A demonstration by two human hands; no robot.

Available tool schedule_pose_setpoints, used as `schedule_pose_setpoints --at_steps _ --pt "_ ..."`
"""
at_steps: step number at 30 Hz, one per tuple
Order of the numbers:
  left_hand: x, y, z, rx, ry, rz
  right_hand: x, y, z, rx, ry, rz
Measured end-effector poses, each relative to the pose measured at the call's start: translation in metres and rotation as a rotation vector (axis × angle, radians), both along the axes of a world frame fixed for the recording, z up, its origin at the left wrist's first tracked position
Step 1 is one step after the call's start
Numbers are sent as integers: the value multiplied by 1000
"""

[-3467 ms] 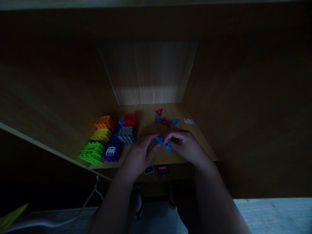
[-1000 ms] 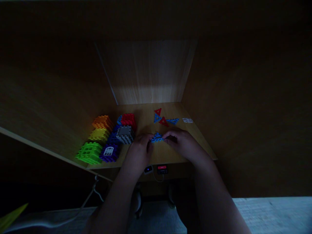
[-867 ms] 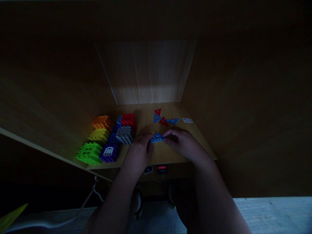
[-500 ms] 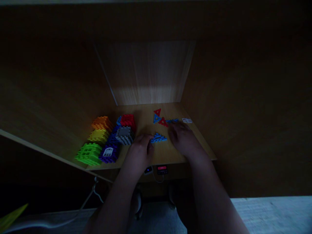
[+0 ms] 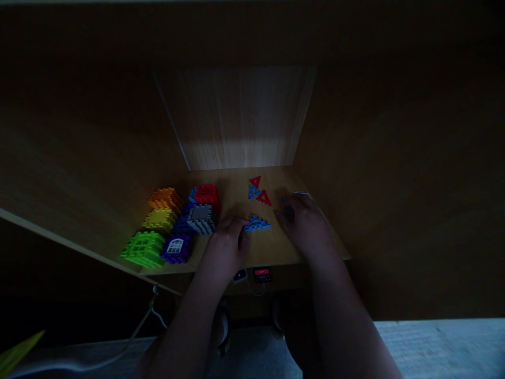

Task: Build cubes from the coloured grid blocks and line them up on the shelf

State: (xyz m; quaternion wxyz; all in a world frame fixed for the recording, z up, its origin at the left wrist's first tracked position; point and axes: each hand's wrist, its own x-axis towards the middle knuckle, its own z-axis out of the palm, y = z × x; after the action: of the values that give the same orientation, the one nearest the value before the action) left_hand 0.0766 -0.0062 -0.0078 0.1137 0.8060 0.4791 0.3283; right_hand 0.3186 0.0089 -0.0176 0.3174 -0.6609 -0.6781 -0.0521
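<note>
My left hand is closed on the left corner of a small stack of blue triangle building tiles, which lies at the middle front of the shelf board. To its right, my right hand has its fingers curled round a blue tile, mostly hidden in its grip. Between and beyond the hands lie a red triangle tile, a blue triangle tile and another red triangle tile.
Left on the board stand stacked tiles: orange, yellow, green, red, grey and purple. A white card is partly behind my right hand. Wooden side walls enclose the board. Below its edge sits a lit device.
The blue triangle tile at the right of the red one has left the board and is now in my right hand, which has shifted slightly right. My left hand stays on the blue stack.
</note>
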Motion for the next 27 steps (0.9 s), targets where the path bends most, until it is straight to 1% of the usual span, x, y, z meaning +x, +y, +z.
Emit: schedule_pose_setpoints --at_steps 3,4,6,9,14,21,24,26,27 --pt "-1 0 0 0 -5 -5 1 -6 6 -77 -60 -206" --pt "-1 -1 0 1 -3 -4 1 -8 8 -123 -69 -252" --pt "-1 -1 0 4 1 0 2 -10 12 -212 -65 -292" --pt "0 -2 0 0 3 5 3 -9 13 -269 -37 -303" --pt "1 -1 1 -3 4 8 6 -3 10 -194 -16 -262" --pt "-1 -1 -2 29 15 0 7 1 8 -197 57 -206" --pt "-1 -1 -2 30 13 6 6 -1 9 -149 99 -204" --pt "-1 -1 -2 26 -2 5 5 -4 11 -82 153 -195" --pt "-1 -1 -2 23 -14 5 4 -5 12 -43 192 -165"
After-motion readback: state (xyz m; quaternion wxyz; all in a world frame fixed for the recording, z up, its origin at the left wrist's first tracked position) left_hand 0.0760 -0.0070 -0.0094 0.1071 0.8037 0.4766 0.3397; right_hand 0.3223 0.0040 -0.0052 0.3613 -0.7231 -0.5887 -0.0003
